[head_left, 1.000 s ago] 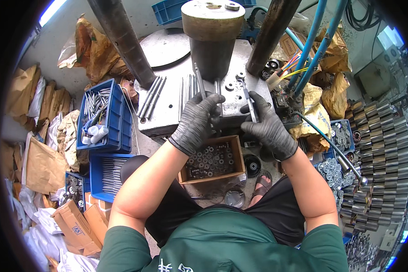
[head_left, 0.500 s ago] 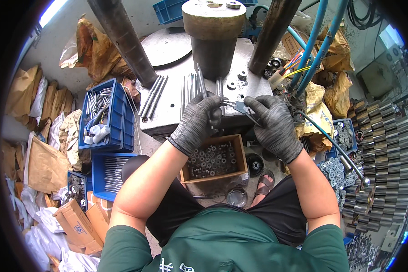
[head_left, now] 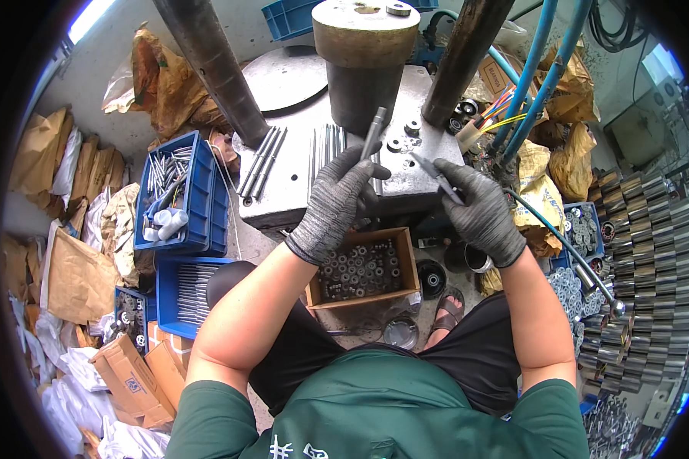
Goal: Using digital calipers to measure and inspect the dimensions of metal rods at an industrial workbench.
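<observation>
**Two rods, one in each glove**

Left hand [head_left: 335,200] has its fingers pinching a steel shaft [head_left: 373,133] by the lower end, long axis near upright, tip pointing away toward the press cylinder [head_left: 364,57]. Right hand [head_left: 478,208] grips one thinner pin [head_left: 435,175], angled up-left, sticking out past the fingertips.

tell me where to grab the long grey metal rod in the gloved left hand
Grip the long grey metal rod on its lower shank, where the left hand already pinches it, coming from below on the person's side. It stands tilted with its upper end free against the dark press cylinder, so the top has little room, while the lower part is bare and straight.
</observation>
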Demonstrator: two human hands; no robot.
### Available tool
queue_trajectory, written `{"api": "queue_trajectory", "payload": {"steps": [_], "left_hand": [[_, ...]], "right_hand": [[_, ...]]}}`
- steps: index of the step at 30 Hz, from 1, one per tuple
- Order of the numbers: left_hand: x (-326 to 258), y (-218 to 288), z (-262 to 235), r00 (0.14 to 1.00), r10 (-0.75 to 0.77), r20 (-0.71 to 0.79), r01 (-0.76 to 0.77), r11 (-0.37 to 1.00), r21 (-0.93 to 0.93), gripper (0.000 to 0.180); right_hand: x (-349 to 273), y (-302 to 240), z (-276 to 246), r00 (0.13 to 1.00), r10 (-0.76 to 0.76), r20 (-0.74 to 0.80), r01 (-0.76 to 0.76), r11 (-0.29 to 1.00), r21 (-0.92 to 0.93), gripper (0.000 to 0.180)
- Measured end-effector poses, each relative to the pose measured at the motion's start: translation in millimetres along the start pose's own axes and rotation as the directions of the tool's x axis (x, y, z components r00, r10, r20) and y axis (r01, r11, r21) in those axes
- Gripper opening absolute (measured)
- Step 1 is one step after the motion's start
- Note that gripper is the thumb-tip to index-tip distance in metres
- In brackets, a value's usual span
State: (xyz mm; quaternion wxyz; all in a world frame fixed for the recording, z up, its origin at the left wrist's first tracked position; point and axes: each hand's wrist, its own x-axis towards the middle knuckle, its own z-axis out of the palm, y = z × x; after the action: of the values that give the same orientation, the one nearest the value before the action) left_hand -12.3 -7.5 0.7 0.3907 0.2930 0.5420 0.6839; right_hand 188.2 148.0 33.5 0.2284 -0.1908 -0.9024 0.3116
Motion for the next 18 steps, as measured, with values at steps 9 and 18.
{"api": "queue_trajectory", "payload": {"steps": [9, 18], "left_hand": [[-2, -13, 0, 0.984, 0.180, 0.010, -0.179, 0.972, 0.153, 0.029], [-8, 0, -5, 0.950, 0.276, 0.145, -0.311, 0.804, 0.506, 0.029]], "right_hand": [[1, 2, -25, 0.978, 0.205, 0.031, -0.208, 0.965, 0.161, 0.047], [-1, -3, -47, 0.955, 0.182, 0.235, -0.198, 0.979, 0.044, 0.046]]}}
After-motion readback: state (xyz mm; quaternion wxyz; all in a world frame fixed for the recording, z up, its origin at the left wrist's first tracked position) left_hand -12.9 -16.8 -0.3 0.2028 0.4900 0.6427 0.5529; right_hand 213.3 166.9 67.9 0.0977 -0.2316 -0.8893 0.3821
